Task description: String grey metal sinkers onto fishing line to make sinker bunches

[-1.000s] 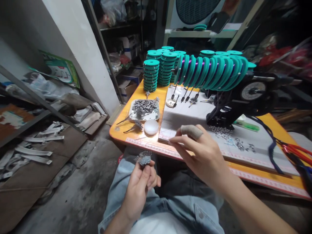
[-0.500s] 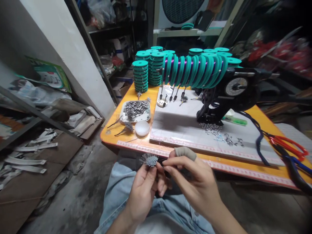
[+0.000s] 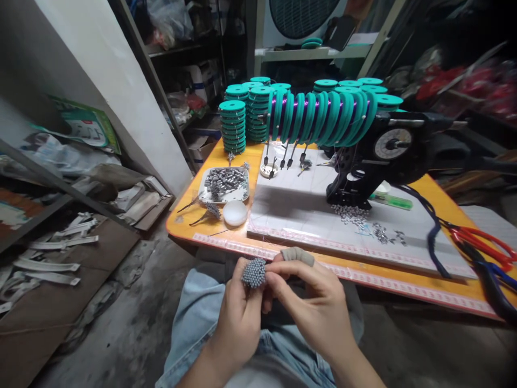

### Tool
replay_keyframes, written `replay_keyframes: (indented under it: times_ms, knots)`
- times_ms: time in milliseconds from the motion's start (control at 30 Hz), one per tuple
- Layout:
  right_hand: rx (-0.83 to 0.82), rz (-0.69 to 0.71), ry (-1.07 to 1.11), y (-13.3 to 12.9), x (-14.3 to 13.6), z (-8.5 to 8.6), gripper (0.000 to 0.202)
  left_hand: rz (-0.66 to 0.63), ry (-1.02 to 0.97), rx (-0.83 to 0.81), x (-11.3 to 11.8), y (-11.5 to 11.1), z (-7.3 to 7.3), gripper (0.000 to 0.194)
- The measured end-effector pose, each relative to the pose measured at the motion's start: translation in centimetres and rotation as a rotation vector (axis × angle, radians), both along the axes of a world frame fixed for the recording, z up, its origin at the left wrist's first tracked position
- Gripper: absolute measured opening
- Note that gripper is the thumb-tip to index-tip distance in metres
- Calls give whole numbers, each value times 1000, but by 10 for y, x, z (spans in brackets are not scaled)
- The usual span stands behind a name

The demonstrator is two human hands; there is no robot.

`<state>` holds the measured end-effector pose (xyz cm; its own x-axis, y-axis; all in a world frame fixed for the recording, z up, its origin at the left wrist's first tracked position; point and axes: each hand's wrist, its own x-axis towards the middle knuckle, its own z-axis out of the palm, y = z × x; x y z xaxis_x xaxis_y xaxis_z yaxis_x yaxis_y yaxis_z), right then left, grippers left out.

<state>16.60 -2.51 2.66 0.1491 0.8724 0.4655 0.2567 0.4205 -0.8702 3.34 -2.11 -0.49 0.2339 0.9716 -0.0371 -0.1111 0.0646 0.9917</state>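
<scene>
My left hand (image 3: 239,322) is closed around a bundle of small grey bead-like tips (image 3: 254,274), held above my lap at the table's front edge. The rounded, densely packed heads face up toward me. My right hand (image 3: 314,295) is closed too, its thumb and forefinger pinched together against the bundle's right side. Whatever lies between those fingertips is too small to make out. A beige wrap (image 3: 298,255) covers one finger of the right hand. The lower part of the bundle is hidden behind my fingers.
Beyond my hands stands a black machine (image 3: 355,178) carrying a row of green spools (image 3: 319,118). A tray of small metal pieces (image 3: 224,185) and a round white lid (image 3: 235,213) lie left. Red-handled scissors (image 3: 482,245) are at right, by loose metal bits (image 3: 350,213).
The bundle has tilted so its packed heads face me, and its thin wires no longer show. My right hand has shifted slightly left, against the bundle.
</scene>
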Motion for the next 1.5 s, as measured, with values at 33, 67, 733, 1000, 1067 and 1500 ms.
replay_keyframes:
  times_ms: [33, 67, 733, 1000, 1067, 1500]
  knots:
    - [-5, 10, 23, 0, 0, -1, 12, -13, 7, -5, 0, 1, 1, 29]
    - [-12, 13, 46, 1, 0, -1, 14, -23, 11, -10, 0, 2, 1, 29]
    - [-14, 94, 110, 5, -2, 2, 27, -171, 53, 44, -15, 2, -6, 22]
    - [-59, 112, 48, 0, -6, -4, 14, -38, 63, 15, -15, -5, -11, 22]
    - [-91, 136, 88, -2, -8, -7, 12, -39, -29, -15, -11, -6, -9, 23]
    - [105, -58, -252, -6, 7, -21, 19, -1, -554, -201, -14, 3, 17, 44]
